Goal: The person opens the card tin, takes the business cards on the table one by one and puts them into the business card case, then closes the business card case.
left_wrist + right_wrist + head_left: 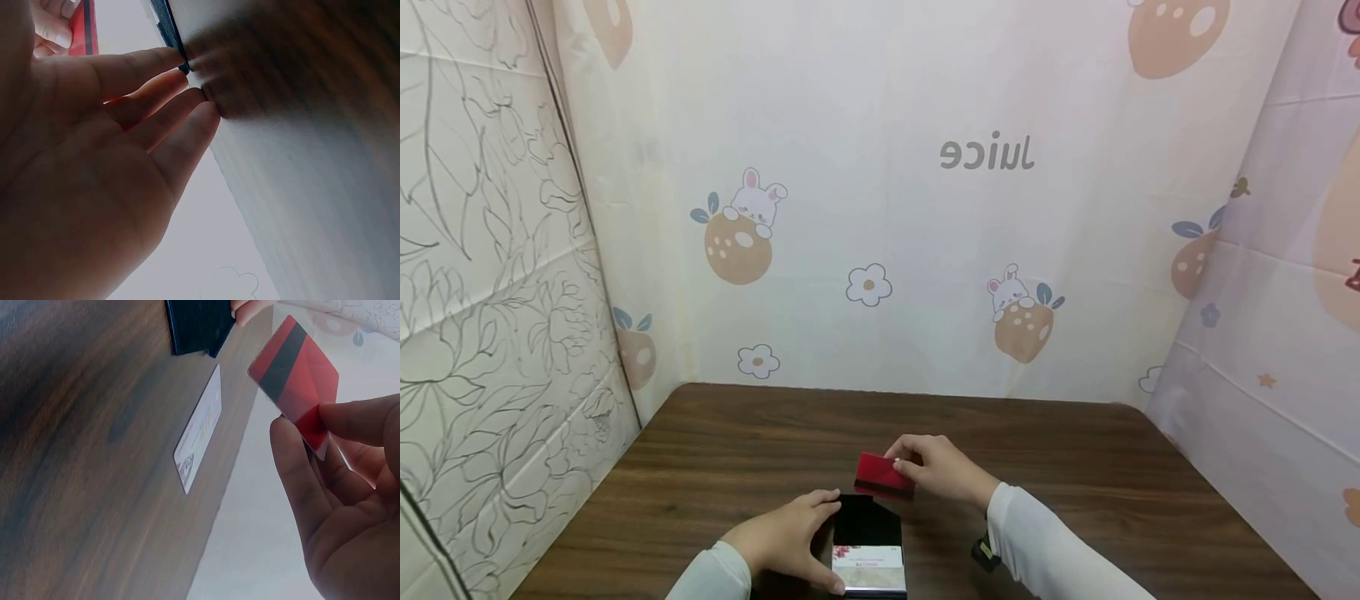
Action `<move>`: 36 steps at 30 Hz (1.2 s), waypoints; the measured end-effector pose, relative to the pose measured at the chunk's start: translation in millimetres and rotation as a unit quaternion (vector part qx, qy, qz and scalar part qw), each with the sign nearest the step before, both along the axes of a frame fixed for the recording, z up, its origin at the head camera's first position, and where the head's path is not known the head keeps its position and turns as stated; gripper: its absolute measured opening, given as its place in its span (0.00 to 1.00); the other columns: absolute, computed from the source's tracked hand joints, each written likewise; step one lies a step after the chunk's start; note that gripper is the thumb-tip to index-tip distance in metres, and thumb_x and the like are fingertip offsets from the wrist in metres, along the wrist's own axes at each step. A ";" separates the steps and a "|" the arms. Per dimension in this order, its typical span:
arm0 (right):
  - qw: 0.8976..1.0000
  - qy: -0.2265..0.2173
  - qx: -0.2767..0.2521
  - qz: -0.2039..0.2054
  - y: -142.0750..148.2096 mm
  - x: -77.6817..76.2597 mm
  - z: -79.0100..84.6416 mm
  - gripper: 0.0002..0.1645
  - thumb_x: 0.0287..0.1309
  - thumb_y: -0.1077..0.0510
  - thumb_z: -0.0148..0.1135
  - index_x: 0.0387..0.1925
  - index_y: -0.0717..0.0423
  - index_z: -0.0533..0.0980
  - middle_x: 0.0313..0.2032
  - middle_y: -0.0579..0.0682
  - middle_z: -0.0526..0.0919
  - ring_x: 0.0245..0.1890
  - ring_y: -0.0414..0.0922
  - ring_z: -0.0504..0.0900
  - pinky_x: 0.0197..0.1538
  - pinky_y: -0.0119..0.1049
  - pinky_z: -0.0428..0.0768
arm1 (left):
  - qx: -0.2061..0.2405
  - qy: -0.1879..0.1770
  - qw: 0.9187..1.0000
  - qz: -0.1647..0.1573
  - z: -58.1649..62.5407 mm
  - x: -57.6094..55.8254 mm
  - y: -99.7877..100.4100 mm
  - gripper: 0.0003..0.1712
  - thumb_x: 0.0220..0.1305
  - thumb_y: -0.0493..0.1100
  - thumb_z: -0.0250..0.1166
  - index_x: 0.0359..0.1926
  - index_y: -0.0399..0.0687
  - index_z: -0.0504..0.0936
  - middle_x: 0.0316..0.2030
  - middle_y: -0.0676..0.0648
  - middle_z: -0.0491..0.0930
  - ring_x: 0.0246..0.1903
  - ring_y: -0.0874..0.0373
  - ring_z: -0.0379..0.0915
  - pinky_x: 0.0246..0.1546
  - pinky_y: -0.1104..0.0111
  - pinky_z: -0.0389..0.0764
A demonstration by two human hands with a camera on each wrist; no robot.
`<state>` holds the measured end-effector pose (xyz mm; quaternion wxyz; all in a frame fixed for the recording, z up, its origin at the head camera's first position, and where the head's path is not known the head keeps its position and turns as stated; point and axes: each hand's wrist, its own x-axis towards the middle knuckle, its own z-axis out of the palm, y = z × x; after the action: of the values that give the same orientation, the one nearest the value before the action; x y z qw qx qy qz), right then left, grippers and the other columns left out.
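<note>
My right hand (943,471) pinches a red card (874,475) with a black stripe between thumb and fingers, up off the table. In the right wrist view the red card (294,369) is tilted, its lower corner between the fingertips. My left hand (790,537) rests beside a black card holder (868,525) that lies unfolded on the table. Its fingertips touch the holder's upper left corner, and the thumb is at the lower left edge. In the left wrist view these fingers (187,134) are nearly straight. A white printed card (868,567) sits in the holder's near half.
A white printed card (200,434) lies on the table beyond the holder in the right wrist view. The dark wood table (737,433) reaches back to a printed curtain (880,208). Patterned cloths hang at left and right. A small black device (985,554) is at my right wrist.
</note>
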<state>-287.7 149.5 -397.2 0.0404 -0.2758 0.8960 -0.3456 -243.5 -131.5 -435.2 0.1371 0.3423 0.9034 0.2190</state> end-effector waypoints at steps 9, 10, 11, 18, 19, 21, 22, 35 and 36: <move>0.999 -0.035 -0.006 0.035 -5.0 7.3 -4.9 0.08 0.69 0.59 0.62 0.46 0.46 0.81 0.32 0.38 0.82 0.30 0.38 0.79 0.35 0.31 0.82 | -0.006 0.007 1.000 0.008 -0.8 -0.9 0.2 0.57 0.47 0.68 0.77 0.69 0.37 0.70 0.71 0.42 0.63 0.66 0.47 0.63 0.62 0.54 0.72; 0.998 -0.039 -0.010 0.042 -6.4 9.0 -5.5 0.08 0.69 0.60 0.62 0.46 0.47 0.82 0.31 0.39 0.82 0.30 0.38 0.79 0.34 0.32 0.82 | -0.006 0.007 1.000 0.008 -0.5 -0.7 0.3 0.57 0.47 0.67 0.77 0.69 0.37 0.70 0.70 0.42 0.64 0.66 0.48 0.64 0.62 0.54 0.72; 0.998 -0.044 -0.013 0.048 -7.9 10.8 -6.2 0.08 0.69 0.60 0.62 0.45 0.47 0.82 0.31 0.39 0.82 0.29 0.37 0.79 0.34 0.31 0.82 | -0.006 0.006 1.000 0.008 -0.3 -0.6 0.3 0.56 0.47 0.67 0.77 0.69 0.37 0.70 0.70 0.42 0.64 0.66 0.48 0.64 0.62 0.54 0.72; 0.995 -0.060 -0.005 0.082 -18.5 23.8 -9.4 0.06 0.67 0.62 0.63 0.43 0.48 0.81 0.30 0.38 0.81 0.27 0.34 0.77 0.31 0.30 0.80 | -0.002 0.016 1.000 0.006 -0.8 0.6 1.0 0.57 0.46 0.67 0.78 0.68 0.36 0.71 0.70 0.41 0.65 0.66 0.47 0.64 0.62 0.55 0.71; 0.995 -0.057 0.000 0.086 -19.6 24.9 -9.7 0.06 0.67 0.62 0.63 0.42 0.48 0.81 0.30 0.38 0.81 0.27 0.33 0.76 0.31 0.29 0.80 | -0.001 0.016 1.000 0.005 -1.0 0.5 1.0 0.57 0.46 0.67 0.78 0.68 0.36 0.71 0.70 0.41 0.65 0.66 0.47 0.64 0.62 0.55 0.71; 0.994 -0.048 0.007 0.095 -21.8 26.6 -10.5 0.06 0.67 0.63 0.63 0.41 0.49 0.80 0.29 0.37 0.81 0.27 0.32 0.75 0.32 0.28 0.78 | 0.002 0.015 1.000 0.003 -1.4 0.2 1.2 0.56 0.46 0.67 0.78 0.68 0.36 0.71 0.70 0.41 0.65 0.66 0.47 0.64 0.62 0.55 0.71; 0.994 -0.042 0.011 0.100 -22.6 27.1 -11.0 0.06 0.66 0.64 0.62 0.41 0.50 0.80 0.29 0.36 0.81 0.27 0.32 0.74 0.32 0.28 0.78 | 0.003 0.014 1.000 0.002 -1.5 0.0 1.2 0.56 0.47 0.66 0.78 0.68 0.36 0.71 0.70 0.41 0.64 0.66 0.47 0.63 0.62 0.55 0.71; 0.992 -0.022 0.033 0.120 -23.6 27.4 -22.5 0.07 0.63 0.64 0.65 0.40 0.48 0.82 0.29 0.32 0.81 0.27 0.29 0.75 0.33 0.26 0.78 | 0.001 0.004 1.000 0.001 -1.6 -0.9 0.9 0.55 0.48 0.66 0.77 0.68 0.35 0.71 0.70 0.41 0.64 0.67 0.47 0.63 0.62 0.55 0.72; 0.992 -0.023 0.033 0.120 -23.6 28.0 -22.8 0.07 0.63 0.63 0.65 0.39 0.48 0.82 0.29 0.32 0.81 0.27 0.29 0.76 0.34 0.26 0.79 | 0.000 0.002 1.000 0.003 -0.9 -0.8 1.1 0.55 0.48 0.66 0.77 0.68 0.36 0.71 0.70 0.41 0.64 0.67 0.47 0.63 0.62 0.55 0.72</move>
<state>-259.7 125.9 -420.1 0.1112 -0.3715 0.8662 -0.3153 -244.2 -130.4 -436.1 0.1345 0.3403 0.9046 0.2184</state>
